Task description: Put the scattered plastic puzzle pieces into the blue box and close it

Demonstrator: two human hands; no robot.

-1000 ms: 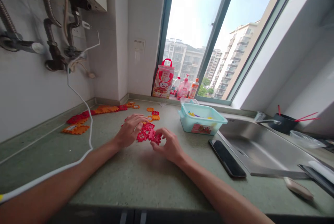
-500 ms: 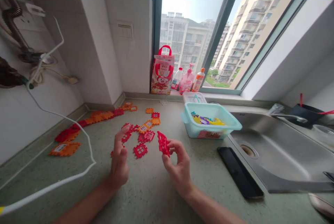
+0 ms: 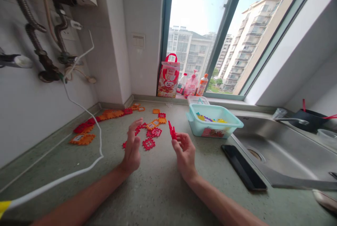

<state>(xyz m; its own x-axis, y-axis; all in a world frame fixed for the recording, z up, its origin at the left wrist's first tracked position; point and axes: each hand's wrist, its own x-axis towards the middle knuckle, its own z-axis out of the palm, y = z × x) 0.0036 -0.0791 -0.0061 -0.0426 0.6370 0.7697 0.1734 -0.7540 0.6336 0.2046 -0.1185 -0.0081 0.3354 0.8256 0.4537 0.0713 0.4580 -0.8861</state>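
Note:
Between thumb and fingers of my right hand [image 3: 185,154] is a red toothed building tile [image 3: 172,131], held up almost edge-on above the counter. My left hand [image 3: 132,150] is raised beside the loose pieces, fingers stretched out and nothing in it. A red window tile [image 3: 149,144] lies flat between the two hands. Behind it rest a pinkish-red tile [image 3: 154,132], an orange tile with a white window [image 3: 152,124] and a small red tile [image 3: 162,115]. My left fingers partly hide a few more red pieces.
A turquoise tub [image 3: 202,130] with yellow, purple and teal pieces stands right of my hands, a black phone [image 3: 243,168] before it. Further right is the steel sink [image 3: 284,152]. Orange and red tiles [image 3: 107,114] line the left wall; a white cable [image 3: 65,176] crosses the counter.
The view has shifted, showing more of the pipes on the left. The red tile in my right hand has turned more edge-on. My left hand stays raised and empty.

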